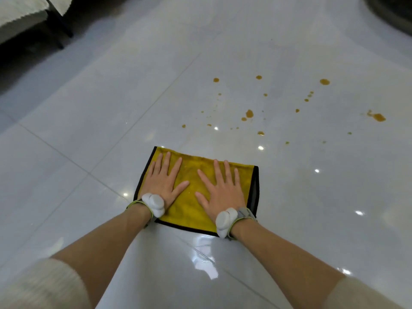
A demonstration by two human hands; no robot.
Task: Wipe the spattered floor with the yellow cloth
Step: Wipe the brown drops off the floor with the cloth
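A yellow cloth (191,204) with a black border lies flat on the glossy white tiled floor (89,121). My left hand (163,181) presses flat on the cloth's left half, fingers spread. My right hand (220,190) lies flat on its right half, fingers spread too. Each wrist carries a white device on a strap. Beyond the cloth and to the right, several orange-brown spatter drops (249,113) dot the tiles, the largest blotch (378,117) at the far right.
A dark furniture leg (59,25) with a pale cover above it stands at the far left. A dark curved object (392,10) sits at the top right corner. Ceiling lights reflect off the tiles.
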